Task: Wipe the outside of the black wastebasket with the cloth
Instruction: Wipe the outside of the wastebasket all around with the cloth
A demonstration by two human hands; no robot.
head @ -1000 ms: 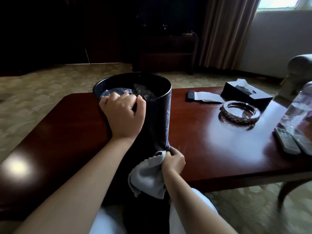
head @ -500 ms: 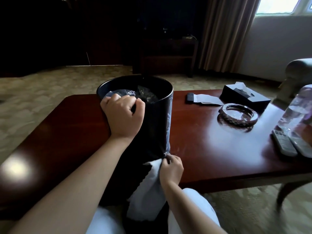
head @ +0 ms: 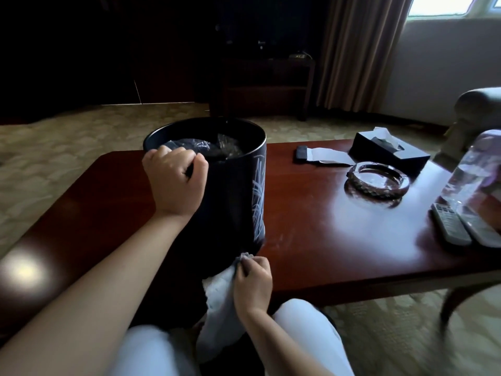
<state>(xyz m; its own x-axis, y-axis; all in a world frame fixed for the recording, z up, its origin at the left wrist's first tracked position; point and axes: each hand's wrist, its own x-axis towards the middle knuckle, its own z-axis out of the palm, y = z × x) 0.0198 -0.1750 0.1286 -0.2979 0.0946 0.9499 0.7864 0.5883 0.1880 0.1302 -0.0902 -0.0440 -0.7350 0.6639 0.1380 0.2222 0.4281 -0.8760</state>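
Head cam: black wastebasket (head: 233,191) sits on the coffee table (head: 339,234). Left hand (head: 174,183) curls over its near rim, right hand (head: 253,280) pinches the grey cloth (head: 219,302) at its base. I'd keep that rim grip firm and drag the cloth flat round the wall.

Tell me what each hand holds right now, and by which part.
Left hand grips the wastebasket by its near rim. Right hand grips the cloth at its upper end, by the basket's base.
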